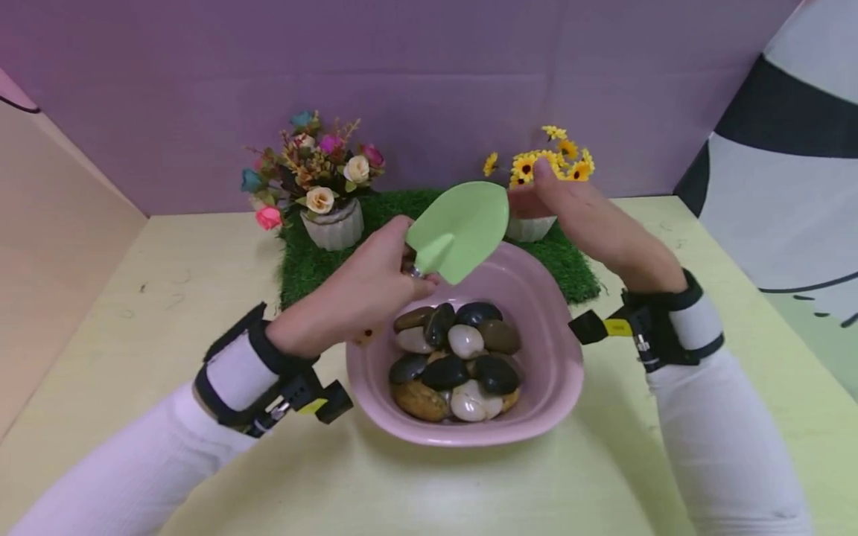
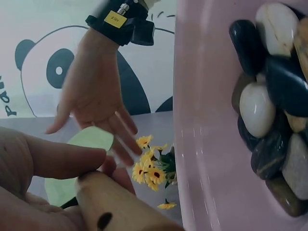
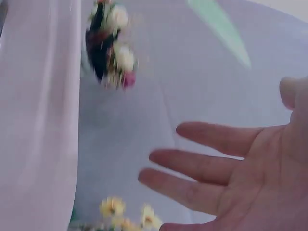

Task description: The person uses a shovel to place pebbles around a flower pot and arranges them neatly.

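My left hand [image 1: 355, 294] grips a garden trowel by its wooden handle [image 2: 122, 204], thumb laid along it. The trowel's light green blade [image 1: 465, 227] is raised over the far part of a pink basin [image 1: 568, 372] and points to the right. Polished stones [image 1: 465, 342] in black, white and brown lie in the basin. Beyond the blade's right edge, my right hand [image 1: 590, 219] is held up and holds nothing. Its fingers [image 3: 197, 166] are spread and straight in the right wrist view.
Behind the basin lies a green turf mat [image 1: 295, 275]. On it stand a white pot [image 1: 335, 227] of mixed flowers at left and a pot of yellow flowers [image 1: 525, 165] at right, partly covered by my right hand. A purple backdrop [image 1: 429, 89] rises behind; a panda-print cloth hangs at right.
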`<state>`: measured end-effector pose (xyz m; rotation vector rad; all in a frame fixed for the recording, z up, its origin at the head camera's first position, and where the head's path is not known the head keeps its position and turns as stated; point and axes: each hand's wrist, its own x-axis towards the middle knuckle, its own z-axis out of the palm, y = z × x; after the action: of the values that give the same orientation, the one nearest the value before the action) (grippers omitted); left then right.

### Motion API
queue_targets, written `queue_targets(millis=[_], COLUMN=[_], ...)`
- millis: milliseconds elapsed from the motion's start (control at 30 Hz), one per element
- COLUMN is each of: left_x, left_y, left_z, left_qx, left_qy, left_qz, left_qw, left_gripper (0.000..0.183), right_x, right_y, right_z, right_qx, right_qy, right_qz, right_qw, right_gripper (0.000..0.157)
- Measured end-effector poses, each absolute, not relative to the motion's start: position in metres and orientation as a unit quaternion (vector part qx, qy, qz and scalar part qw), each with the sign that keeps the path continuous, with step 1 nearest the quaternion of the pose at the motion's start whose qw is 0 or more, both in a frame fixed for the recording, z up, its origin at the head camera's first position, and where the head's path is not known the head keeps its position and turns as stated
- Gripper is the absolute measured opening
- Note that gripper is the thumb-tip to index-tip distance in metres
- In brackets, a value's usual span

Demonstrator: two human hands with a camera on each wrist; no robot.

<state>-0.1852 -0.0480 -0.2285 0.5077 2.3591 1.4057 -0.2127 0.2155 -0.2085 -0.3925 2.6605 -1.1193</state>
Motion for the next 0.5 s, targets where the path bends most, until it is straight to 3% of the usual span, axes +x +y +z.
queue_targets(millis=[167, 300, 500], left_x=[-0.183, -0.181, -0.180], left_y=[-0.047, -0.045, -0.040], left_z=[-0.225, -0.222, -0.222], left_qx=[0.158, 0.147, 0.141], left_qy=[0.818, 0.777, 0.734], left_qz=[0.530, 0.591, 0.649], left_qw=[0.159, 0.158, 0.143], left_gripper=[0.053, 0.044, 0.040], right_x=[-0.201, -0.198, -0.196], right_y=[0.193, 0.182, 0.163], right_z=[-0.200, -0.207, -0.221], right_qx=[-0.136, -0.167, -0.280], right_qy=[0.920, 0.925, 0.902], right_qz=[-0.333, -0.278, -0.229], right_qw=[0.153, 0.196, 0.236], right_gripper=[0.081, 0.082, 0.051])
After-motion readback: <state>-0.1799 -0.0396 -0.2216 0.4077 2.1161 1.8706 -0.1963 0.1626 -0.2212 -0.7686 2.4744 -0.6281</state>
